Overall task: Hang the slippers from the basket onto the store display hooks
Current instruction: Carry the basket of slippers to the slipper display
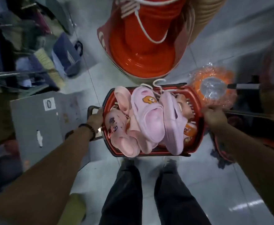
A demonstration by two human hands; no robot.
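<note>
A red plastic basket (197, 127) hangs above the floor in front of my legs. It is piled with several pink and lilac slippers (147, 120), some with cartoon patches and white hanger hooks. My left hand (95, 118) grips the basket's left rim beside a black handle. My right hand (214, 113) grips the right rim. No display hooks are clearly visible.
A tall stack of red plastic tubs (142, 51) with a white cord stands just ahead. An orange item in clear wrap (214, 88) lies to the right. A grey carton (40, 120) sits on the left, with cluttered shelves of goods (27, 51) behind it. The floor is pale tile.
</note>
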